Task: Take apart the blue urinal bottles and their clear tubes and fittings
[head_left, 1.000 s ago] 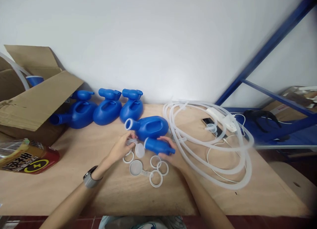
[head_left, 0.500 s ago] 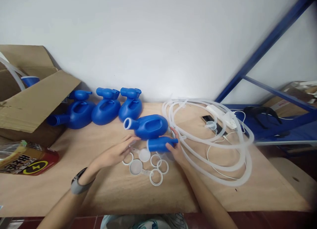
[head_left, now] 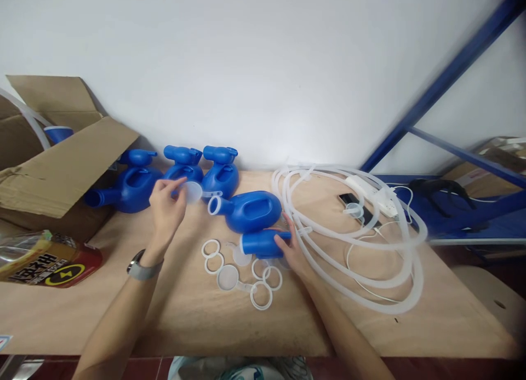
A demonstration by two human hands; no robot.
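Note:
My left hand [head_left: 166,210] is raised above the wooden table [head_left: 123,309] and pinches a translucent white cap [head_left: 192,192] with a ring strap, in front of the row of blue jugs [head_left: 181,174]. My right hand [head_left: 291,252] rests on the table and holds a small blue spout piece [head_left: 261,243]. Just behind it lies a blue jug [head_left: 250,210] on its side, white-rimmed mouth to the left. Several white rings and caps [head_left: 230,273] lie loose between my hands.
A coil of clear tubing [head_left: 357,243] covers the table's right half, with a phone [head_left: 349,202] and white power strip [head_left: 372,191] inside it. An open cardboard box [head_left: 45,155] stands at far left, a red packet [head_left: 45,259] before it. Blue shelf frame [head_left: 447,73] at right.
My left hand has lifted a white cap off the table and carried it up and left toward the row of jugs. My right hand has stayed on the blue spout piece.

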